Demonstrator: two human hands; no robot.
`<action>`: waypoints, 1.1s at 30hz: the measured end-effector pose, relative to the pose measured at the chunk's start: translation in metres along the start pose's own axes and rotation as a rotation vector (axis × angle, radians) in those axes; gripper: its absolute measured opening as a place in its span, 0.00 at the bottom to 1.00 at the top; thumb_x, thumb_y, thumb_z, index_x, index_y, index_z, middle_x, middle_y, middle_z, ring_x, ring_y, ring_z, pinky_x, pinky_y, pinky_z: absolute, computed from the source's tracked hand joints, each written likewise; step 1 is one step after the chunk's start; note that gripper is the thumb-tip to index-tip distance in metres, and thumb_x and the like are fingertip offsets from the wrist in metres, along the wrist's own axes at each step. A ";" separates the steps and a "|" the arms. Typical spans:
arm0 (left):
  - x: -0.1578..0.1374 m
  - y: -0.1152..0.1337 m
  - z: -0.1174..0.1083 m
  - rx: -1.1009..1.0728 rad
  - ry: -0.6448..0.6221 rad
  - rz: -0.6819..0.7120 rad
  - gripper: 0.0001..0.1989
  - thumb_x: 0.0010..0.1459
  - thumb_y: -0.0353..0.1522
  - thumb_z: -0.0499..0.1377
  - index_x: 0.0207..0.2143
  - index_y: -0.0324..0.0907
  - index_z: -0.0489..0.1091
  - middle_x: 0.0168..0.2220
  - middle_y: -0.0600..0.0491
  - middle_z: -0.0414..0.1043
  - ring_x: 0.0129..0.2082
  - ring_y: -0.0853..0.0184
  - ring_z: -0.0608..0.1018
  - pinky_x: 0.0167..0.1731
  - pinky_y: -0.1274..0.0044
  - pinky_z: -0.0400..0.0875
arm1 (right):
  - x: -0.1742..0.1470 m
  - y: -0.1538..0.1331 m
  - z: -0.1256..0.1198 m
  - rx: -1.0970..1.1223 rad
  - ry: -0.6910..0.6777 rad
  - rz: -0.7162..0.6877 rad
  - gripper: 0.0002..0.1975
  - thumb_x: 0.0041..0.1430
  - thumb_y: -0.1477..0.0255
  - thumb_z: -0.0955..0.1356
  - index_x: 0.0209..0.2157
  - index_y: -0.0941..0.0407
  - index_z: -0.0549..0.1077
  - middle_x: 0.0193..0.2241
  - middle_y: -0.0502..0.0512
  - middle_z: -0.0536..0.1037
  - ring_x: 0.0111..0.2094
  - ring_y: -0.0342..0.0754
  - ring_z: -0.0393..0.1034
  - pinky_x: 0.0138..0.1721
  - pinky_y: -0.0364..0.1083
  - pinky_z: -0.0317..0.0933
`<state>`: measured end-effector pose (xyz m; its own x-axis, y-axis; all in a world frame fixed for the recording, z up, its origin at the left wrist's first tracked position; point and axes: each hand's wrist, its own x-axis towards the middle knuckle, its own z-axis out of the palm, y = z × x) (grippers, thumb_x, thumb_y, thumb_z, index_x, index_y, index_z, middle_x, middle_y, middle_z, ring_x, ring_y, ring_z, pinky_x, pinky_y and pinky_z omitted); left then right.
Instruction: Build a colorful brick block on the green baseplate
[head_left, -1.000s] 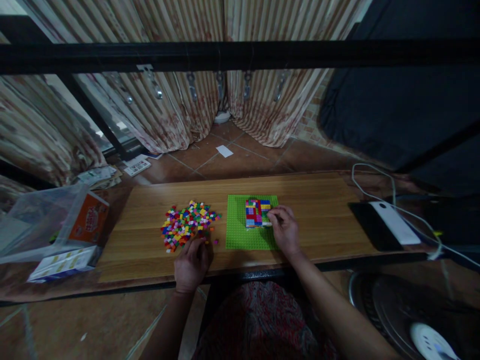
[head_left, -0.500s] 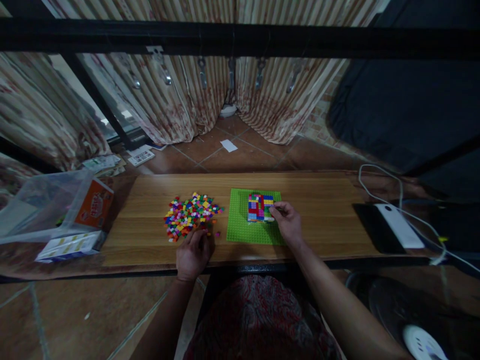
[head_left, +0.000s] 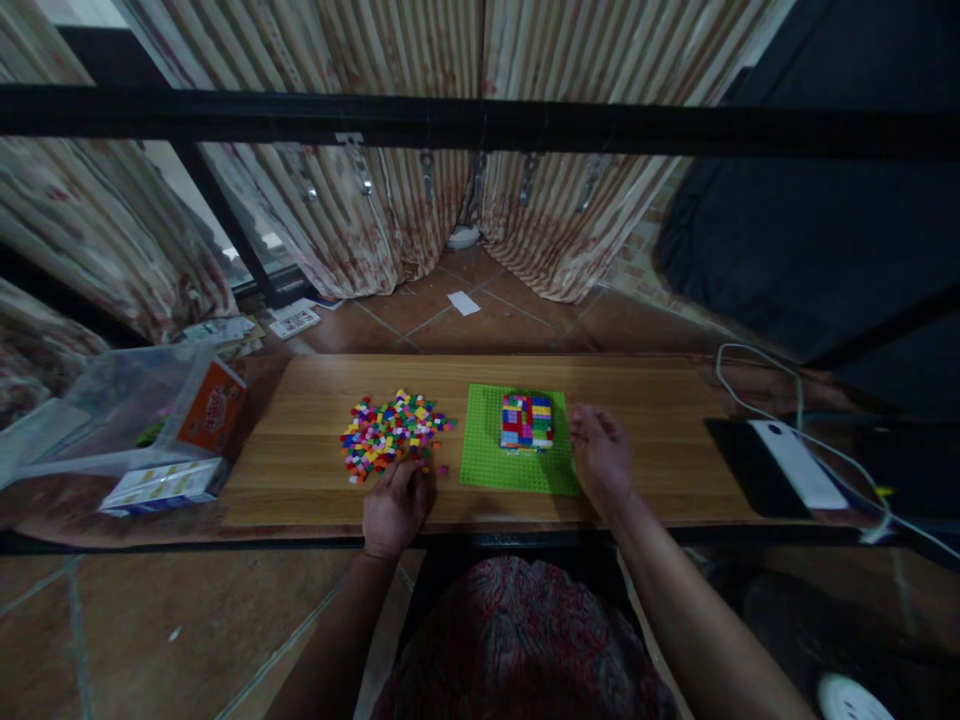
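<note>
A square block of multicoloured toy building bricks (head_left: 527, 420) stands on a green studded baseplate (head_left: 480, 470). Just off the plate's right edge is my right hand (head_left: 604, 455), its fingers loosely bent and apart, with nothing visible in them. My left hand (head_left: 395, 505) rests at the near edge of a heap of loose bricks (head_left: 386, 430), left of the plate. Its fingers are curled together at the bricks; whatever they pinch is too small to make out. One magenta brick (head_left: 442, 470) lies apart between that hand and the plate.
The wooden table (head_left: 660, 450) carries a black-and-white flat device (head_left: 799, 465) at its right end, with a white cable (head_left: 799, 375) looping around. On the left stand a clear plastic bin (head_left: 112, 400), an orange box (head_left: 214, 405) and a white-and-blue carton (head_left: 165, 485).
My right hand has drawn back from the brick block to the right, past the plate's edge. My left hand stays at the heap. The camera view has shifted slightly.
</note>
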<state>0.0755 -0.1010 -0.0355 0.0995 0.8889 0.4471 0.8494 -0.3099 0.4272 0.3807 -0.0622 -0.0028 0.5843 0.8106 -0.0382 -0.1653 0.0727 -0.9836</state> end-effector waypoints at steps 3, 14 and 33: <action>-0.001 -0.001 0.000 -0.035 -0.008 -0.009 0.09 0.62 0.32 0.52 0.41 0.43 0.70 0.39 0.49 0.76 0.37 0.65 0.79 0.36 0.76 0.72 | -0.013 -0.012 0.010 -0.084 -0.021 -0.104 0.14 0.48 0.59 0.72 0.27 0.56 0.72 0.23 0.46 0.73 0.22 0.39 0.62 0.26 0.41 0.57; -0.008 -0.004 -0.004 -0.059 -0.040 -0.005 0.08 0.58 0.25 0.47 0.32 0.43 0.64 0.28 0.51 0.69 0.29 0.67 0.74 0.30 0.78 0.67 | -0.084 0.013 0.090 -0.626 -0.788 -0.444 0.10 0.61 0.73 0.63 0.38 0.53 0.76 0.36 0.53 0.77 0.37 0.47 0.71 0.41 0.47 0.64; -0.006 0.000 -0.002 -0.001 -0.063 -0.016 0.08 0.60 0.27 0.47 0.31 0.43 0.64 0.27 0.51 0.69 0.28 0.66 0.74 0.30 0.77 0.66 | -0.083 0.021 0.119 -0.846 -0.890 -0.626 0.10 0.61 0.73 0.65 0.39 0.52 0.79 0.36 0.55 0.77 0.41 0.50 0.69 0.45 0.49 0.63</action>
<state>0.0737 -0.1073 -0.0363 0.1184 0.9132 0.3898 0.8505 -0.2959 0.4349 0.2342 -0.0587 0.0003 -0.3719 0.8923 0.2558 0.6507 0.4471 -0.6137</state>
